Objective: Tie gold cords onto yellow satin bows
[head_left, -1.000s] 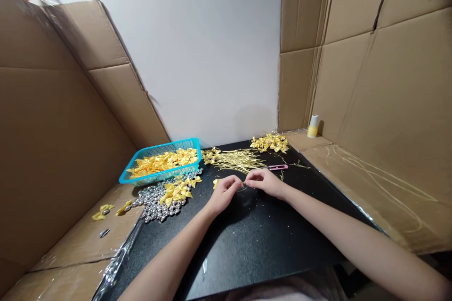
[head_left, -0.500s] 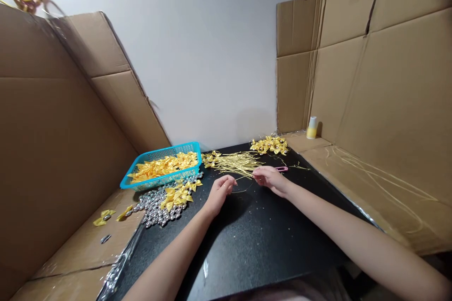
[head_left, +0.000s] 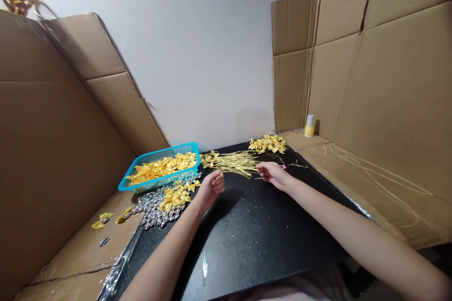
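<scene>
My left hand [head_left: 213, 186] is held above the black table, to the right of the silver beads [head_left: 155, 209], its fingers curled together; anything in them is too small to make out. Beside the bundle of gold cords [head_left: 235, 162] is my right hand [head_left: 273, 175], fingers bent and tips close together. A short gold strand [head_left: 259, 178] shows at those fingertips, but I cannot tell whether it is held. Several yellow ribbon bows [head_left: 174, 197] lie on the beads. Behind my right hand, a pink object [head_left: 283, 167] is mostly hidden.
A blue basket [head_left: 123, 182] of yellow bows stands at the left. Finished-looking bows with beads [head_left: 268, 143] are heaped at the back right. A yellow thread spool [head_left: 309, 126] stands on cardboard. Cardboard walls [head_left: 381, 80] flank the black table [head_left: 254, 244]; loose threads [head_left: 381, 183] lie right.
My hands have moved apart: the left toward the beads, the right slightly rightward. The thin strand seen between them before no longer shows there. The pink object is more covered.
</scene>
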The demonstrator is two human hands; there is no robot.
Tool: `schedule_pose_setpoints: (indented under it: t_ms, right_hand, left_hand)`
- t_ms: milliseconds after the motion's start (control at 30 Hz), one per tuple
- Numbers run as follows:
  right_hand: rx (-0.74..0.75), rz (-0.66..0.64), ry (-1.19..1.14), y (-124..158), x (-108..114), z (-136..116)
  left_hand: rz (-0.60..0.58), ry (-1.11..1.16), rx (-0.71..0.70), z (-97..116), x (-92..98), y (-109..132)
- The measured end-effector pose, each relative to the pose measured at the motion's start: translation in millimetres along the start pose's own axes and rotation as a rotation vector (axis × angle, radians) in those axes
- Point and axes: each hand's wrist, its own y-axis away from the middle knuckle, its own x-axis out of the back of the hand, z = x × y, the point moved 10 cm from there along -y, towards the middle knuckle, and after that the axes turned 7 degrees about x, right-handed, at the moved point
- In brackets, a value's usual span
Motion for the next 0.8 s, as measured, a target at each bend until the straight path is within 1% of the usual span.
schedule_pose_setpoints:
  t_ms: [133, 267, 400, 500, 567, 667, 733, 800]
  right_hand:
    - [0.015, 0.015, 0.08, -5, 9, -1]
    - [-0.02, 0.0, 0.198, -12, 21, 0]
    - [-0.068, -0.024, 0.303, -15, 32, 2]
    - [-0.094, -0.028, 0.353, -16, 40, 4]
    - [-0.104, -0.033, 0.371, -16, 44, 5]
    - [-0.102, -0.051, 0.382, -16, 46, 6]
    - [-0.093, -0.064, 0.391, -16, 45, 6]
    - [-0.081, -0.078, 0.408, -15, 44, 4]
  left_hand:
    - [-0.01, -0.033, 0.074, -4, 3.2, -2]
    - [-0.001, -0.112, 0.181, -11, 10.8, -1]
    - [0.03, -0.233, 0.327, -17, 26.8, 6]
    - [0.095, -0.329, 0.403, -16, 44.4, 12]
    - [0.155, -0.388, 0.419, -12, 56.4, 14]
    - [0.258, -0.483, 0.4, -1, 73.7, 15]
    - [0.329, -0.559, 0.369, 9, 84.9, 16]
    - [0.399, -0.636, 0.299, 24, 92.7, 17]
